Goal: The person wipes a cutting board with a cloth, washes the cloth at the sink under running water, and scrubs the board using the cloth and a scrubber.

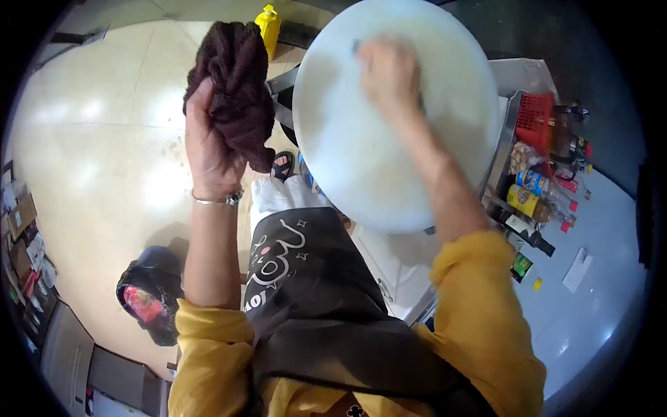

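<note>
My left hand [212, 149] grips a dark brown cloth [233, 83], bunched up and held over the floor to the left of a large round white board [347, 174]. The cloth looks like a towel, its lower corner hanging past my palm. On the board's upper part is my right hand [390, 73], somewhat blurred, with its fingers curled down against the surface. Small dark bits show beside those fingers, but whatever they hold is too hidden to name. Faint greyish marks lie across the board.
Bottles [522, 200] and a red plastic basket [535, 119] stand along the counter at right. A yellow bottle [269, 31] is beyond the cloth. On the floor at left sits a black-lined bin [149, 292]. My dark apron [313, 271] hangs below the board.
</note>
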Action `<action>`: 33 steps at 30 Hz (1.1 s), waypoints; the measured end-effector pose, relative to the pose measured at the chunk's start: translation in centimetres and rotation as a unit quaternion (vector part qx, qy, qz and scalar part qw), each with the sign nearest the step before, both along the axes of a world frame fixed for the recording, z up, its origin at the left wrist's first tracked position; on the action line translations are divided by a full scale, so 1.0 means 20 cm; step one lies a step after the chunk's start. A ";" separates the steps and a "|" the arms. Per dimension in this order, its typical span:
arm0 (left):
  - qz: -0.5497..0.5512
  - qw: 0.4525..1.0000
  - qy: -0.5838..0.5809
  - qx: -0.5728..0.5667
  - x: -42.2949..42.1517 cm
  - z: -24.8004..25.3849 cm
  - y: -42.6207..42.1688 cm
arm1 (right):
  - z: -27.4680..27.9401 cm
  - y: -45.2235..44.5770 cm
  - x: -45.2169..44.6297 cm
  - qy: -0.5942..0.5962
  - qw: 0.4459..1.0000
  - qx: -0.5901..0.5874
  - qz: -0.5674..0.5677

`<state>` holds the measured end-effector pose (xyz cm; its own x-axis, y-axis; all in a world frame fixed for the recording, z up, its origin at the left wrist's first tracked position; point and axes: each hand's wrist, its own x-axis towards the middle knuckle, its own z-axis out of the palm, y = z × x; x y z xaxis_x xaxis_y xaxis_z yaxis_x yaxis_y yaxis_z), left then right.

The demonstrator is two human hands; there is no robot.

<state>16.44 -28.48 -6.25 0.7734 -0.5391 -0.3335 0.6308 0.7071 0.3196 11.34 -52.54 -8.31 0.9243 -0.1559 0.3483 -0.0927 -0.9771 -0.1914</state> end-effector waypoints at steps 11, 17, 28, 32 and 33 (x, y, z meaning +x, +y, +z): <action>0.028 0.983 -0.072 0.169 0.06 0.12 -0.17 | 0.00 -0.05 0.17 -0.024 0.998 0.039 -0.037; -0.196 0.888 -0.351 0.223 0.22 0.13 -0.61 | 0.12 0.33 -0.81 0.063 0.983 0.100 0.142; -0.061 0.465 -0.776 0.422 0.25 -0.11 -0.84 | -0.02 0.40 -0.96 -0.017 0.950 0.220 -0.220; -0.091 0.455 -0.771 0.435 0.22 -0.10 -0.80 | -0.07 0.54 -0.77 -0.097 0.989 0.031 -0.108; -0.081 0.437 -0.780 0.440 0.19 -0.07 -0.79 | -0.09 0.42 -0.86 -0.111 0.969 0.152 -0.160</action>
